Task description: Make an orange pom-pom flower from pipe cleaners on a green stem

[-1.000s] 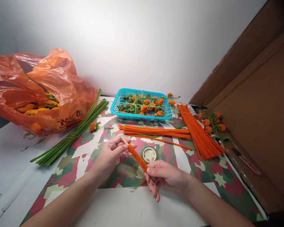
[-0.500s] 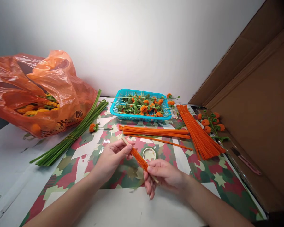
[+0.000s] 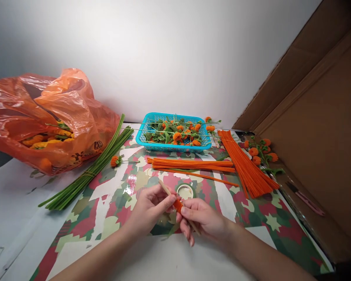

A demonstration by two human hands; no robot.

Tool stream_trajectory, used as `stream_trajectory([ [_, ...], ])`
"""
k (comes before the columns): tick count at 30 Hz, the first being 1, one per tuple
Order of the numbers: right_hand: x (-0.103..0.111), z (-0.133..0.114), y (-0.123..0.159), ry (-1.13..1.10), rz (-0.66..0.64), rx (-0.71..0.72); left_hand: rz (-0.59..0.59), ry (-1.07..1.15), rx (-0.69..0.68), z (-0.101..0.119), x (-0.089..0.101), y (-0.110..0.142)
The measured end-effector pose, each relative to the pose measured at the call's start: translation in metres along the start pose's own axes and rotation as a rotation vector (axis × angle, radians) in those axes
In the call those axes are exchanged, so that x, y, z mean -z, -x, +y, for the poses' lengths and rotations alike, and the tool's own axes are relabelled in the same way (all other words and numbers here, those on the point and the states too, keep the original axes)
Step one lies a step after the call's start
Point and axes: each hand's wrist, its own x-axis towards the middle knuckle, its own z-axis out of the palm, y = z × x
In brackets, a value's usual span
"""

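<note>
A thin wooden stick (image 3: 163, 187) slants down to the right between my hands, with an orange pipe cleaner coil (image 3: 178, 205) wound around it. My left hand (image 3: 152, 206) is closed on the stick at the upper end of the coil, thumb pressed against it. On the coil's lower end, my right hand (image 3: 206, 216) pinches with thumb and forefinger, its other fingers curled below the stick. Between the two thumbs only a short stretch of coil shows. Just behind my fingers lies a roll of tape (image 3: 185, 191).
An orange plastic bag (image 3: 84, 105) and green pipe cleaners (image 3: 87, 171) lie left. A blue basket (image 3: 175, 148) of orange flowers stands behind. Orange pipe cleaners (image 3: 248, 168), flower stems (image 3: 265, 152) and a pink cutter (image 3: 308, 203) lie right, beside a cardboard wall (image 3: 318, 128).
My left hand has slid down the stick toward my right hand. The coil between them is now bunched shorter, and more bare stick shows at the upper end.
</note>
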Motion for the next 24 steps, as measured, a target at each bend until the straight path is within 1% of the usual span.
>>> stream_trajectory([
  [6, -0.003, 0.003, -0.001, -0.009, -0.041, 0.002, -0.059, 0.069, 0.015, 0.0, -0.001, 0.001],
  [9, -0.002, 0.004, -0.001, -0.02, -0.055, 0.0, -0.07, 0.094, 0.026, -0.001, -0.002, 0.001],
  [12, -0.001, 0.002, -0.002, -0.01, -0.038, 0.005, -0.055, 0.065, 0.03, 0.001, -0.002, 0.001],
  [14, 0.0, -0.002, -0.001, 0.016, -0.02, 0.003, -0.019, 0.042, 0.017, 0.004, -0.002, 0.001],
  [17, 0.003, -0.008, 0.001, 0.073, 0.003, 0.002, 0.084, 0.058, -0.018, 0.01, 0.002, -0.001],
  [20, 0.004, -0.011, 0.003, 0.102, 0.041, 0.015, 0.212, 0.094, -0.043, 0.013, 0.012, -0.006],
  [24, 0.004, -0.012, 0.002, 0.11, 0.097, 0.032, 0.308, 0.188, -0.021, 0.014, 0.027, -0.014],
])
